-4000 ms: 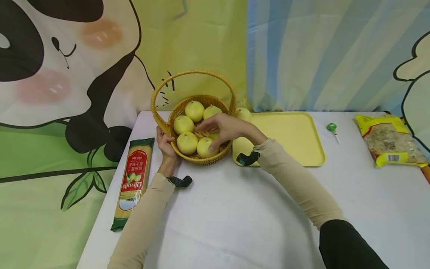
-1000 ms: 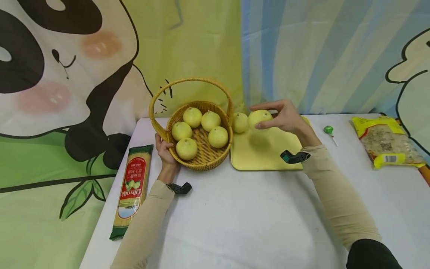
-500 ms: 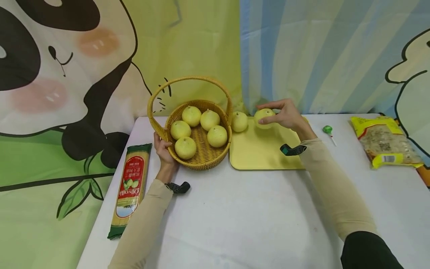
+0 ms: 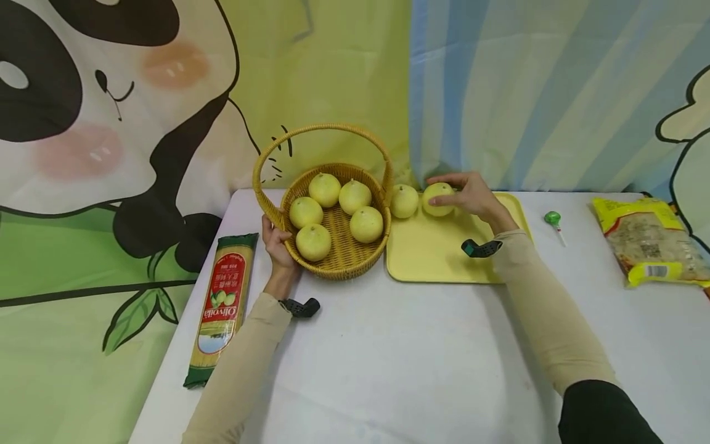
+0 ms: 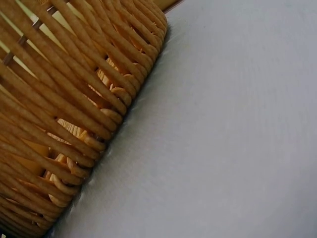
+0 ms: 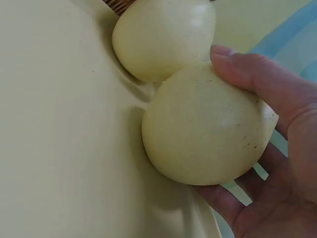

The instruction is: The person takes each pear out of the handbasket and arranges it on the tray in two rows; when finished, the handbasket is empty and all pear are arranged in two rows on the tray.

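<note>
My left hand [image 4: 279, 246] grips the wicker basket [image 4: 346, 271] at its left side, near the foot of the arched handle. Several round pale-yellow fruits [image 4: 314, 242] lie in it; the left wrist view shows only the woven wall [image 5: 74, 94] and white cloth. My right hand [image 4: 470, 196] holds another such fruit [image 6: 208, 129] between thumb and fingers, at the back edge of the yellow tray [image 4: 444, 259]. Whether its underside fully rests on the tray I cannot tell. Beside it, to the left, a second fruit [image 4: 404, 201] sits on the tray's back-left corner.
A spaghetti packet [image 4: 222, 308] lies left of the basket, by the left forearm. Right of the tray are a green lollipop [image 4: 553, 219] and a yellow bag of grain-like food [image 4: 649, 240]. A printed curtain [image 4: 333, 74] hangs behind the white table [image 4: 399, 364].
My right hand has gone from inside the basket to the tray, carrying a fruit. Over the last second the fruit has come lower, at the tray's back edge. My left hand still holds the basket.
</note>
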Tool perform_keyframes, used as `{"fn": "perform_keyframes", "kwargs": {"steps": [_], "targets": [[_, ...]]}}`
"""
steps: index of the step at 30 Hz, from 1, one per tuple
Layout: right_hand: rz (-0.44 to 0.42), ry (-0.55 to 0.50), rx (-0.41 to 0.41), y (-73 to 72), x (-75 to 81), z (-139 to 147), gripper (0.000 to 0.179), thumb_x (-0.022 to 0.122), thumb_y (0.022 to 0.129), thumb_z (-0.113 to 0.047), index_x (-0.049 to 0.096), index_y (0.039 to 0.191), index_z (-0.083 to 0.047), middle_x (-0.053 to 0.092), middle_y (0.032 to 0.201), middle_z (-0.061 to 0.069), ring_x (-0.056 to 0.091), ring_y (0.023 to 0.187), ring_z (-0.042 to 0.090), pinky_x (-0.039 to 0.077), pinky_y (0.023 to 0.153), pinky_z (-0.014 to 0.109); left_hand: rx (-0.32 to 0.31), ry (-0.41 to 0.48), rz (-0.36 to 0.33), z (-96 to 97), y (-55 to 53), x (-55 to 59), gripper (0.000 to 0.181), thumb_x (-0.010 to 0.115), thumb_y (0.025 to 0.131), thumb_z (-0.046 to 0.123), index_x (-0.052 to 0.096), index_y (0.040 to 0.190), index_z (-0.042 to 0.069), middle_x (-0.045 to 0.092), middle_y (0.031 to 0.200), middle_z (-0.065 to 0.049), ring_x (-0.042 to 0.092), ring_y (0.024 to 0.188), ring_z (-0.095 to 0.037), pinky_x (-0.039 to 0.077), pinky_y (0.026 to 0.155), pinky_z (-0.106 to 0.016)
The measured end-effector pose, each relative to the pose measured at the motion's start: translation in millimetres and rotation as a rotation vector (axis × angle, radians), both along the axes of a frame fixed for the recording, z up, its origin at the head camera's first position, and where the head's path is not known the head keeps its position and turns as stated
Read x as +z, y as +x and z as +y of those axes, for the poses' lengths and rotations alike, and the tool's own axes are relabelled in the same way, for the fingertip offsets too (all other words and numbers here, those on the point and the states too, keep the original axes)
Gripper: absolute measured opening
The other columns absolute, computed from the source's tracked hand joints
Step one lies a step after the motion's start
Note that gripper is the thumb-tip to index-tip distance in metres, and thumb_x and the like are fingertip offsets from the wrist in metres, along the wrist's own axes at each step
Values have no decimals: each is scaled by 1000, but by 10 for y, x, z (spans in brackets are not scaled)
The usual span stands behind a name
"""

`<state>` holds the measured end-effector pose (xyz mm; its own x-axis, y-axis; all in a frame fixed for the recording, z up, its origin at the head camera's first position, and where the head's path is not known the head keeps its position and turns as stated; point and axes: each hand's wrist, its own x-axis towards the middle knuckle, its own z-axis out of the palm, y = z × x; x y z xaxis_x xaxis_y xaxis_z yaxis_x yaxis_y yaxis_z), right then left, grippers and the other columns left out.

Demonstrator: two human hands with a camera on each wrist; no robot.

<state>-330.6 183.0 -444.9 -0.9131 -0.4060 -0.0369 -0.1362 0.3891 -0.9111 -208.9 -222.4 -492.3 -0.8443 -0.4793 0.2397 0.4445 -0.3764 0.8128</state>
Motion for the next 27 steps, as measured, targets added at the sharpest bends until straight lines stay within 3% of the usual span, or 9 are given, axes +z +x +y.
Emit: {"fn": "perform_keyframes", "kwargs": {"steps": [7,15,27], "targets": [[-27,-7,6,-11,-16,4,59,84,92,-29,65,146,-16,57,156,10,50,145,26,49,100,25,0,2,-12,18,0,3,43,31,71,0,50,108,14,49,116,-5,53,116,-18,43,102,-30],[-19,5,2,4,-26,-5,62,83,93,-31,62,150,-18,52,161,10,41,153,29,38,120,52,9,-6,-16,18,-4,6,43,32,71,1,51,108,13,50,117,-6,53,116,-18,43,102,-30],[-4,7,32,43,61,-8,62,80,96,-28,58,153,-15,47,165,9,35,157,33,29,125,56,8,24,-12,16,-11,12,41,31,71,0,50,106,13,50,116,-5,54,114,-19,44,100,-30]]}}
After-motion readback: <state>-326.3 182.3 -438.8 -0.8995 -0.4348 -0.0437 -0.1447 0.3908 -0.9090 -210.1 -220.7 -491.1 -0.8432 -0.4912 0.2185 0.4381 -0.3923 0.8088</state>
